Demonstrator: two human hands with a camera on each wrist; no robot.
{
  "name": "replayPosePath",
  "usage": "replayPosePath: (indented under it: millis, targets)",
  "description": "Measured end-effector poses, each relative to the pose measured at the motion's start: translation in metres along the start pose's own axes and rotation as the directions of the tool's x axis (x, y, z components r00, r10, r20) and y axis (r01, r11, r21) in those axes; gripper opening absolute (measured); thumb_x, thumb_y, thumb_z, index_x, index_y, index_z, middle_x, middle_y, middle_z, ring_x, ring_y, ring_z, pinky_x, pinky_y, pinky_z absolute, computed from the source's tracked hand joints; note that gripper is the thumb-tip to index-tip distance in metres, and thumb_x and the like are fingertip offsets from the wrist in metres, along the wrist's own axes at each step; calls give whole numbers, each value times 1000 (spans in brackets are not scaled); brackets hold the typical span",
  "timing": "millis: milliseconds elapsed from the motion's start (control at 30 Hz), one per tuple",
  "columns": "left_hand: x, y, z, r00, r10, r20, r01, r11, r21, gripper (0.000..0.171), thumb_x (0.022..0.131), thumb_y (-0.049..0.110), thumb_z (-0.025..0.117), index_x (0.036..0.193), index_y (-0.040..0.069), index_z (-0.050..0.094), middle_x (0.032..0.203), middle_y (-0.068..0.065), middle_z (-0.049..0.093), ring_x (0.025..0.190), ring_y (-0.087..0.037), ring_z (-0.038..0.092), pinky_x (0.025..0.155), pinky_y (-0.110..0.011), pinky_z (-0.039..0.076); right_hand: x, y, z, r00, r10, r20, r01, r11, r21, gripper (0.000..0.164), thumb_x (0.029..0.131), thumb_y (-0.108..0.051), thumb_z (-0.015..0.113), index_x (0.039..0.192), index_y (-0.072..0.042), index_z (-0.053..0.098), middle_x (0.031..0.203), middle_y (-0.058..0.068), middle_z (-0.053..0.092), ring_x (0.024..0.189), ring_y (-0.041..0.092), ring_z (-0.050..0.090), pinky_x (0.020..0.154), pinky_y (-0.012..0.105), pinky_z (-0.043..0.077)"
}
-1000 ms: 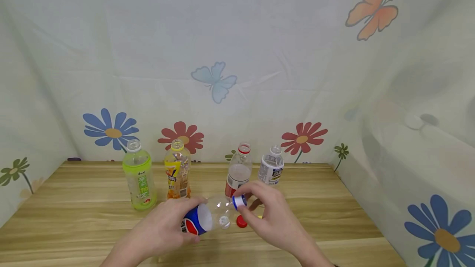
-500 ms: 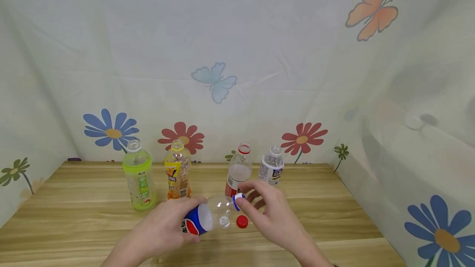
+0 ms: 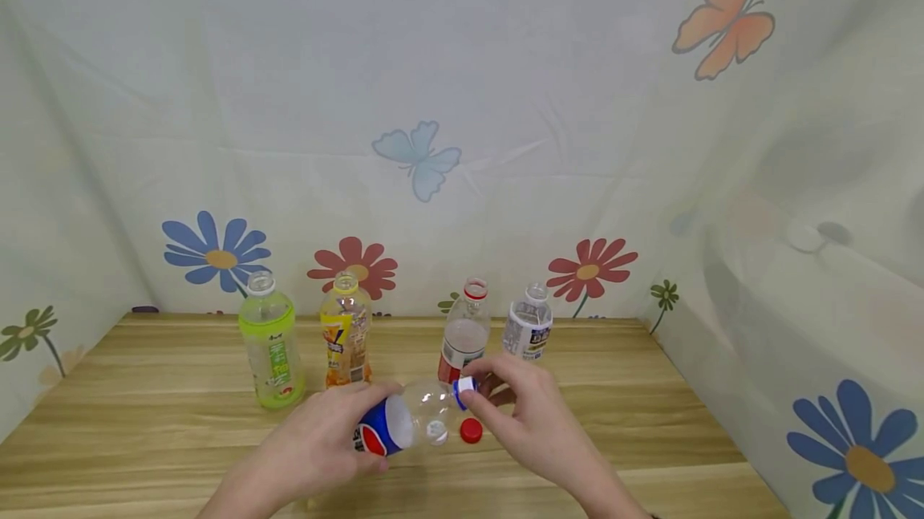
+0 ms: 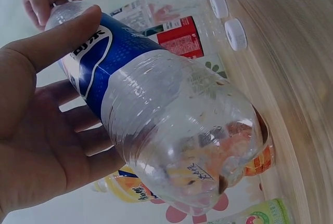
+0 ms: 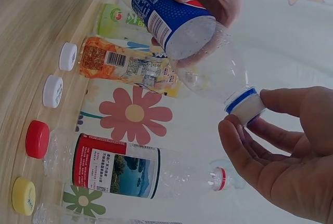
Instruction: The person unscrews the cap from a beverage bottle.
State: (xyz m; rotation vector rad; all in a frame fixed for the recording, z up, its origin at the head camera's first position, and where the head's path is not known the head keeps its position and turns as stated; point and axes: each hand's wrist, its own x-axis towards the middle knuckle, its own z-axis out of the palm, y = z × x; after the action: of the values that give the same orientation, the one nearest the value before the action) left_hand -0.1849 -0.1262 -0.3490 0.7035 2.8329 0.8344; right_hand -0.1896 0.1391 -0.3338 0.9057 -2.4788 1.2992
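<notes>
A clear plastic bottle with a blue label (image 3: 378,427) lies tilted nearly sideways above the table, its neck toward the right. My left hand (image 3: 325,431) grips it round the label; in the left wrist view its bare base (image 4: 182,135) faces the camera. On the neck sits a white cap (image 5: 247,108) above a blue ring. My right hand (image 3: 523,415) pinches that cap between thumb and fingers, as the right wrist view shows. Just below the neck, a red cap (image 3: 472,430) rests on the wooden table (image 3: 180,439).
Behind stand several uncapped bottles: a green one (image 3: 270,342), a yellow one (image 3: 346,342), one with a red neck ring (image 3: 465,334) and one with a white label (image 3: 527,326). Two white caps (image 5: 67,56) and a yellow cap (image 5: 23,196) line up with the red one.
My right hand's fingers loosened and shifted slightly right, then closed back on the white cap, which shows turned. The left hand and the bottle have stayed in place.
</notes>
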Motion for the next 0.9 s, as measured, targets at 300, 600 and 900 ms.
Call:
replayPosePath:
  millis: [300,600,900]
  targets:
    - [1,-1,1,1000,15,4,-15,1000,8,72,71,36,89,134,26,55,117,6,60,102,-18,60,84,-40,53,-1,1,-1,998,-63,27,62,997,34,21,89,-3,72,105,-14,66,96,-9,60,87,15,62,71,25,55]
    - [1,-3,1,1000,17,10,-17,1000,-1,73,71,35,89,134,25,55,118,5,60,102,-18,60,83,-40,53,-1,0,0,995,-99,31,98,995,22,21,88,1,71,103,-13,64,97,-8,60,88,15,62,69,23,55]
    - [2,-3,2,1000,3,11,-3,1000,5,73,70,35,89,134,26,55,118,5,60,102,-19,60,83,-41,53,-1,-1,-2,997,-80,15,80,997,3,36,88,-9,75,119,-19,59,110,-11,60,95,14,63,68,24,55]
